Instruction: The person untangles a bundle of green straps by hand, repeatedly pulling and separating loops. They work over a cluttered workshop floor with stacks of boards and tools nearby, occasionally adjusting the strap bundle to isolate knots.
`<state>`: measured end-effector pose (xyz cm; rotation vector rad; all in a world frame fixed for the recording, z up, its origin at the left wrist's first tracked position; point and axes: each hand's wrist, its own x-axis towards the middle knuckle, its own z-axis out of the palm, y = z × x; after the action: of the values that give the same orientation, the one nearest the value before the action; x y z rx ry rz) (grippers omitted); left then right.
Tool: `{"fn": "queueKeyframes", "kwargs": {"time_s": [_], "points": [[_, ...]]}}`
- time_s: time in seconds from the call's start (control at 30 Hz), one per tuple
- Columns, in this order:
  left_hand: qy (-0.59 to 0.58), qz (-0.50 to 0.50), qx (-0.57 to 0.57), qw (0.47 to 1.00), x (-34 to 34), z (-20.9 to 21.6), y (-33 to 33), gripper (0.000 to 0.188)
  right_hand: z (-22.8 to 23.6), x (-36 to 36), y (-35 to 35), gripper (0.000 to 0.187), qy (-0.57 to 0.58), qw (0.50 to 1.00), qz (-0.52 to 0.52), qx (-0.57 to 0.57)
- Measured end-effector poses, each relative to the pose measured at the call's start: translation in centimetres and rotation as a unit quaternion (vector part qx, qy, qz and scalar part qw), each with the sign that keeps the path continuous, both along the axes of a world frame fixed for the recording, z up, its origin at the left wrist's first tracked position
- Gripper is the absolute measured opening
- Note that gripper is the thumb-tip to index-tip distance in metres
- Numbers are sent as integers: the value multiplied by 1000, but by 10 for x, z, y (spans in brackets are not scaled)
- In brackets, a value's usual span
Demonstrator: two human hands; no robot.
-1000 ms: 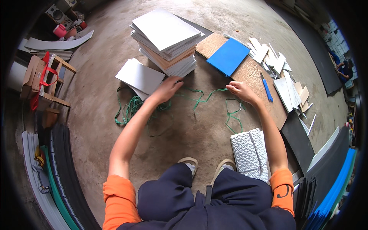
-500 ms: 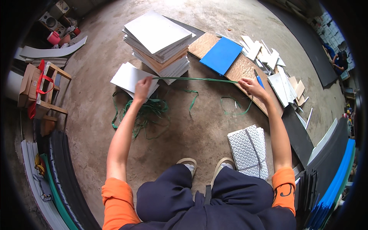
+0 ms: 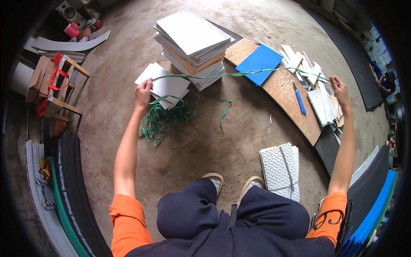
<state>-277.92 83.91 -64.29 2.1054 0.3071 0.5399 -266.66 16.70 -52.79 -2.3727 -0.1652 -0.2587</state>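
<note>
A green plastic strap (image 3: 233, 74) stretches in the air between my two hands, sagging slightly. My left hand (image 3: 144, 92) is closed on one part of it, beside a short stack of white sheets (image 3: 160, 83). Far out to the right, my right hand (image 3: 339, 91) pinches the strap near its other end, over the white offcuts. Below the left hand lies a tangled heap of the same green strap (image 3: 165, 120) on the floor. A tall stack of white and brown sheets (image 3: 192, 34) stands behind the strap.
A blue sheet (image 3: 259, 64) and a blue-handled cutter (image 3: 299, 100) lie on a brown board (image 3: 284, 94). White offcuts (image 3: 317, 70) are piled to its right. A tied bundle of white textured pieces (image 3: 278, 171) rests near my right foot. A wooden stool (image 3: 68, 85) stands left; a person (image 3: 387, 83) is far right.
My hands have moved farther apart, the right one outward and up to the right, drawing out more strap between them. The loose strap end below the right hand has left the floor area.
</note>
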Motion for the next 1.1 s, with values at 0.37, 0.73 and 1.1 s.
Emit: {"fn": "queueKeyframes", "kwargs": {"time_s": [0.37,0.73,1.1], "points": [[155,-411,68,896,25,-23,-229,31,-144,-59,235,57,51,930,309,-190],[161,-297,43,940,11,-52,-133,34,-146,-32,14,23,58,979,-123,-154],[129,-425,92,891,23,-52,-221,28,-181,-61,180,64,-58,951,179,-247]]}}
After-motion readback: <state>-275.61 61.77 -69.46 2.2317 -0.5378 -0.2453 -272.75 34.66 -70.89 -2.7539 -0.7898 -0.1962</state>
